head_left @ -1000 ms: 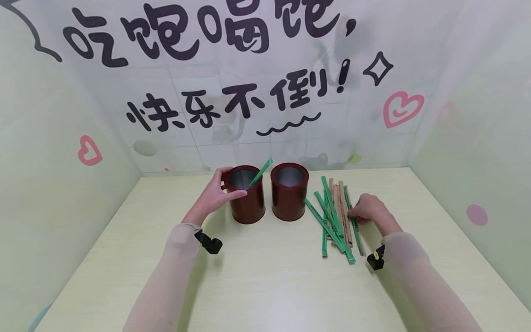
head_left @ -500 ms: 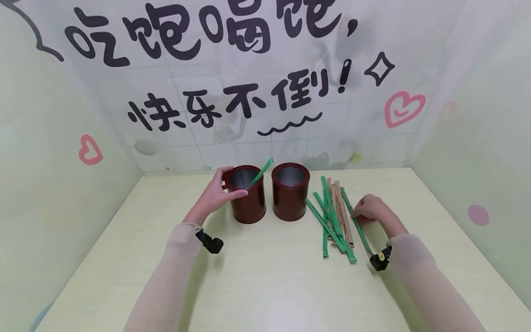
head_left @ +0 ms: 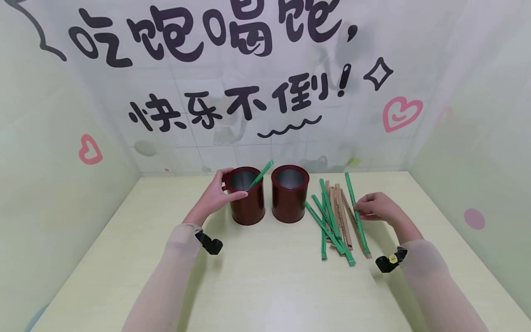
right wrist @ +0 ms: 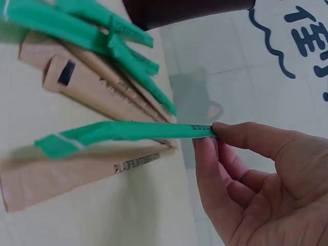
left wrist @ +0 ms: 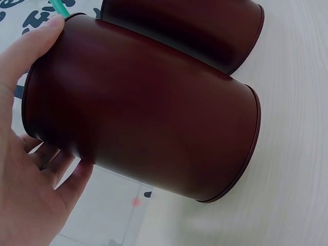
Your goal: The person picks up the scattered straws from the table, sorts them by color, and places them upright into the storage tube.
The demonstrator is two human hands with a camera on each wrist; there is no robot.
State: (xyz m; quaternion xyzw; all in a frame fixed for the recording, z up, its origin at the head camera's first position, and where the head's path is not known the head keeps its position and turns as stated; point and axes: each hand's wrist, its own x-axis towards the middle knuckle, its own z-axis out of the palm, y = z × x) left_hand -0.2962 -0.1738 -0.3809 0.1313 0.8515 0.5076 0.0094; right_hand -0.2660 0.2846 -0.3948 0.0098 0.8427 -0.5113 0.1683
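A packet (right wrist: 110,131) is being pinched by the right hand (head_left: 379,209), a cup (head_left: 250,208) apparently held by the left (head_left: 215,194); lifting seems needed.

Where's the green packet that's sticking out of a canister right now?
In the head view, that green packet leans in the left canister, which the left hand grips, its end poking out toward the right canister.

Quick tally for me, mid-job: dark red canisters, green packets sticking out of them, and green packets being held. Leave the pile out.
Dark red canisters: 2
Green packets sticking out: 1
Green packets held: 1
Total: 4
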